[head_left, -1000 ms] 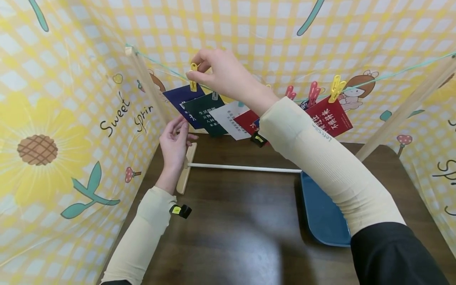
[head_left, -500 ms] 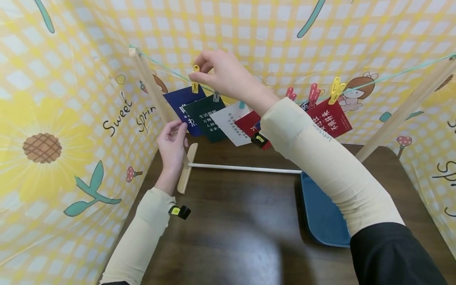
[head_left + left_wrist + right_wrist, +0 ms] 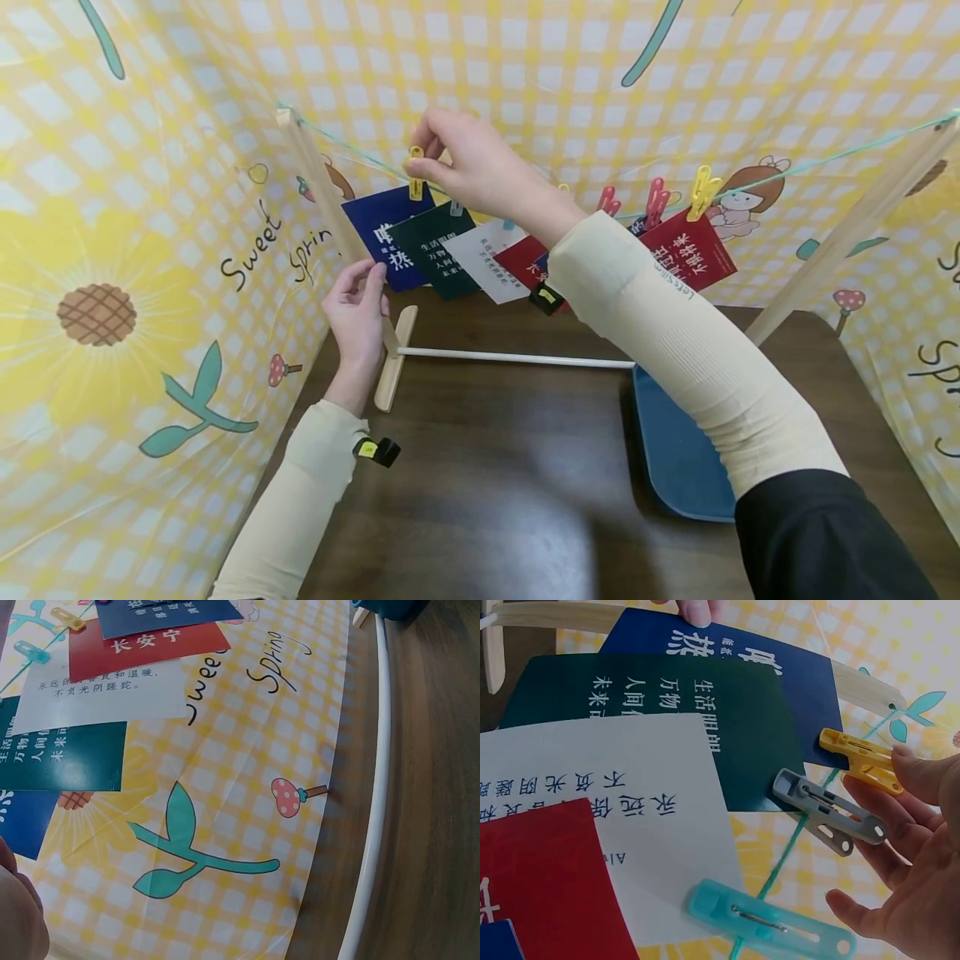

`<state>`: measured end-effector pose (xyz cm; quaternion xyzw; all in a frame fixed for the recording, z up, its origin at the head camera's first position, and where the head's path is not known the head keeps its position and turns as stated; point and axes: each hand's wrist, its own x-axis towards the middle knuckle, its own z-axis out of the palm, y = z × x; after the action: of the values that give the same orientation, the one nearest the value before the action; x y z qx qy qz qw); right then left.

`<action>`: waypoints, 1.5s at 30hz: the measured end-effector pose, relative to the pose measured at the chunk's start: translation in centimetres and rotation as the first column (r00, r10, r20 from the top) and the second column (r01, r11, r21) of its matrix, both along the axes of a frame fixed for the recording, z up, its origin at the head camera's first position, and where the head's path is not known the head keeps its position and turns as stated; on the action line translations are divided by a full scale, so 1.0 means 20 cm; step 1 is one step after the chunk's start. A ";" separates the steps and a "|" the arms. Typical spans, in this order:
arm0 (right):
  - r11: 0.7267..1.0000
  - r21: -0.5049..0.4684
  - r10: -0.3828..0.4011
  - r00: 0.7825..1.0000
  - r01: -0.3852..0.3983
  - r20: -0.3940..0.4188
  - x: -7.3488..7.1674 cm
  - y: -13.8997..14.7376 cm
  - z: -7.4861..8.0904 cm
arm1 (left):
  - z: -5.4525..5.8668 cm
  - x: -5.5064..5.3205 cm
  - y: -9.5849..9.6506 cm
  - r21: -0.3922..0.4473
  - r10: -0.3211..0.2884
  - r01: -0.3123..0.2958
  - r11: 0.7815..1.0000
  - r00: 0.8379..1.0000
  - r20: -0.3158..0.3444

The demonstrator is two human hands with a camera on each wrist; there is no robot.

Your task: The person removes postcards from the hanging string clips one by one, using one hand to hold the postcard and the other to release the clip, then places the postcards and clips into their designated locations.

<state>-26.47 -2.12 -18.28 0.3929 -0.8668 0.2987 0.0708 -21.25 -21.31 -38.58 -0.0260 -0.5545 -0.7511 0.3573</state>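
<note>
Up at the left end of the turquoise cord (image 3: 360,152), your right hand (image 3: 476,162) has thumb and finger clamped on the handles of a yellow clothespin (image 3: 861,756). Its nose sits over the upper corner of the blue card (image 3: 369,218), right where the cord passes; whether its jaws are fully closed there, you can't tell. Below, your left hand (image 3: 356,317) pinches that same card, thumb and fingers together on its lower left edge. So the card hangs tilted between your two hands, with the left wooden post (image 3: 318,183) behind it.

Next along, the dark green card (image 3: 435,254) overlaps the blue one, clipped by a grey clothespin (image 3: 829,810) just beside your right fingers. Then comes the white card (image 3: 486,260), under a turquoise clothespin (image 3: 765,922), with a red card (image 3: 150,646) lapping over it. Farther right, past your forearm, pink clothespins (image 3: 657,200) ride the cord, and another yellow clothespin (image 3: 703,190) grips a second red card (image 3: 697,246). Down on the dark wooden table (image 3: 480,475), a white rod (image 3: 517,358) runs from the post's foot towards a blue tray (image 3: 678,450), partly hidden by your right sleeve.
</note>
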 end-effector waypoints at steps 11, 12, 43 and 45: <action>0.996 -0.081 0.013 0.989 -0.026 -0.148 0.00 -0.02 0.00 | 0.01 0.00 -0.03 -0.027 -0.006 0.005 1.000 0.999 -0.040; 0.996 -0.092 0.008 0.989 -0.022 -0.151 0.00 -0.02 0.00 | 0.01 0.00 -0.03 -0.025 -0.008 0.007 1.000 0.999 -0.045; 0.982 -0.190 -0.063 0.952 0.005 -0.301 0.04 0.03 0.02 | 0.03 0.05 -0.21 0.063 0.056 -0.056 0.996 0.998 -0.003; 0.979 -0.203 -0.050 0.948 -0.015 -0.315 0.05 0.04 0.02 | 0.03 0.06 -0.22 0.067 0.060 -0.060 0.996 0.998 0.005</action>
<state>-25.54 -1.39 -17.93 0.4189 -0.8125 0.3175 0.2520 -20.14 -25.75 -38.01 0.0038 -0.5299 -0.7583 0.3798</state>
